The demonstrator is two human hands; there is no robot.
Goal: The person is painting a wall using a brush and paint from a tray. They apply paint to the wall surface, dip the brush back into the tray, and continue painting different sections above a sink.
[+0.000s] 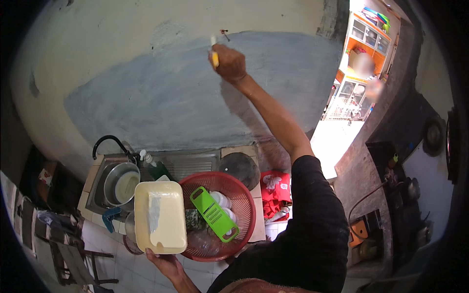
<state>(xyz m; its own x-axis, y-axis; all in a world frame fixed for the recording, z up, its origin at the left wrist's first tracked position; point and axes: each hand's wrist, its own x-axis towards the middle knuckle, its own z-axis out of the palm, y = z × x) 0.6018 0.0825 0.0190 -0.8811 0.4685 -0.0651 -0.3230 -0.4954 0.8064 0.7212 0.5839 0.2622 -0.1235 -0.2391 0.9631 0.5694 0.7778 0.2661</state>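
Note:
My right hand (231, 63) is raised to the wall (165, 91), gripping a paintbrush (215, 58) with a yellow handle. The brush's pale tip is blurred, and I cannot tell whether it touches the wall. It lies near the upper edge of a blue-grey painted patch, with a cream surface above. Just right of the tip, a nail or hook (224, 33) sticks out. Low in view, my left hand (166, 264) supports a cream plastic tray (140, 219) from its near edge. Pale cream paint (172, 216) covers much of its bottom, leaving a greyish strip showing.
Beneath the tray, a red basket (250, 219) holds a green grater (214, 214) and white dishes. A steel sink (100, 179) with a metal pot (113, 183), a black faucet (110, 137) and a green bottle (157, 168) stands left. A bright doorway (333, 143) opens right.

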